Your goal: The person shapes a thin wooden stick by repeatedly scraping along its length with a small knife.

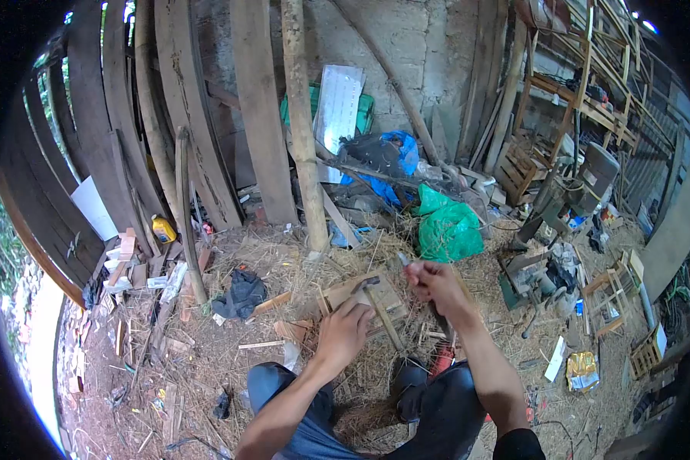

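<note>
In the head view, my left hand (345,331) rests over the near left part of a low wooden block (388,297) on the ground, its fingers stretched forward and partly hidden. A hammer (387,325) lies across this block, its metal head close to my left fingertips and its handle slanting toward my feet. Raised to the right of the block, my right hand (435,285) is closed around a small slim tool with a pale tip (404,259); its kind is not clear. My knees and dark shoes frame the work spot.
A green sack (448,230) and a blue tarp (406,153) lie ahead. A wooden post (305,153) stands in front. To the left are a dark cloth (241,294) and a yellow bottle (163,228). On the right are a machine (583,184) and a wooden crate (607,299). Straw and scraps cover the ground.
</note>
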The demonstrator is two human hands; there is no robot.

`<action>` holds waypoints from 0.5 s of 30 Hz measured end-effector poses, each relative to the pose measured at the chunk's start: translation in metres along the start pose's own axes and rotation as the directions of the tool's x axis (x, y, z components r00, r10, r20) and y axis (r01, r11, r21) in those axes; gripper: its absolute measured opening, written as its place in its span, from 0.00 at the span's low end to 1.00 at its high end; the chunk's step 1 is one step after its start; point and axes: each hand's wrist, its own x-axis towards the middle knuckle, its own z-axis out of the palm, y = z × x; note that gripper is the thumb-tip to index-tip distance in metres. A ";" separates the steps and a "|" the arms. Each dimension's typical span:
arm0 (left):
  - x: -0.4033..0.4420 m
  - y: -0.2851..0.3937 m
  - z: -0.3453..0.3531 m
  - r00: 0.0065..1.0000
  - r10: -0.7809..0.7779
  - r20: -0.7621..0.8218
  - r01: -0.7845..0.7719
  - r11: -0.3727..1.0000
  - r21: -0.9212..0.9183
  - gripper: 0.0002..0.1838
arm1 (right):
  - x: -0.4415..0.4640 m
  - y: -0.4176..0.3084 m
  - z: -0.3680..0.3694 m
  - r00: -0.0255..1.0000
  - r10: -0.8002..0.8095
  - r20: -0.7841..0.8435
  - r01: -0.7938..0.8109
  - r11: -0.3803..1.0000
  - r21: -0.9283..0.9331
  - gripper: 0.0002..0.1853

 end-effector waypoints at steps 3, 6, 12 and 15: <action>-0.003 0.001 0.001 0.999 0.007 0.043 -0.009 1.000 0.029 0.04 | -0.003 -0.015 -0.020 0.997 -0.006 -0.073 0.009 0.999 0.035 0.11; -0.004 -0.001 0.003 0.996 0.013 0.089 -0.017 0.999 0.046 0.04 | -0.003 -0.012 -0.031 0.991 0.004 -0.131 -0.001 1.000 0.022 0.11; -0.004 0.007 0.006 0.988 0.080 0.134 -0.086 0.995 0.040 0.05 | 0.001 -0.016 -0.066 0.974 -0.034 -0.224 0.034 0.999 0.000 0.11; -0.004 0.008 0.003 0.977 0.064 0.205 -0.080 0.994 0.069 0.06 | 0.001 -0.017 -0.066 0.959 0.020 -0.281 -0.031 0.999 -0.035 0.12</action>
